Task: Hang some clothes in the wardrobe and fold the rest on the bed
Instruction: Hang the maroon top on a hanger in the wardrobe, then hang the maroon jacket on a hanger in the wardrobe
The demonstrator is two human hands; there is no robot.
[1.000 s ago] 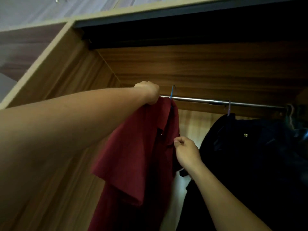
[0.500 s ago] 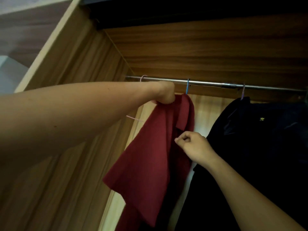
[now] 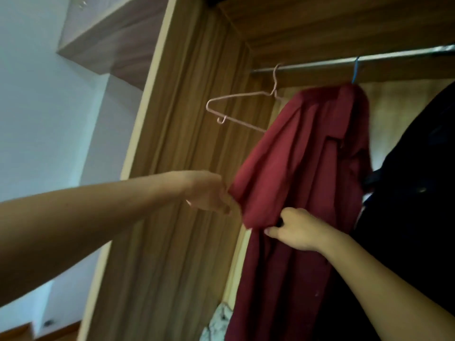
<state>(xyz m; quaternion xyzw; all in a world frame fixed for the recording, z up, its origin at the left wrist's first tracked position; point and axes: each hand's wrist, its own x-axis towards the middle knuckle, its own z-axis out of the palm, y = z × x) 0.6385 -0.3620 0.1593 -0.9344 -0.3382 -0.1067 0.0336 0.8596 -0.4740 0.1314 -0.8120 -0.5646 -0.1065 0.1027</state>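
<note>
On the rail (image 3: 320,65) — red shirt (image 3: 307,156)

The bare left arm stretches from the lower left edge up and to the right, nearly straight. The left hand (image 3: 210,193) is blurred; its fingers point down and right and pinch the sleeve hem of the dark red cloth shirt (image 3: 307,156). The bare right arm rises from the lower right corner, forearm slanting up and left. The right hand (image 3: 296,230), its back toward the camera, curls its fingers round the same sleeve's lower fold, thumb stretched leftward beneath it. The hands are near each other but apart, the left a little higher.
</note>
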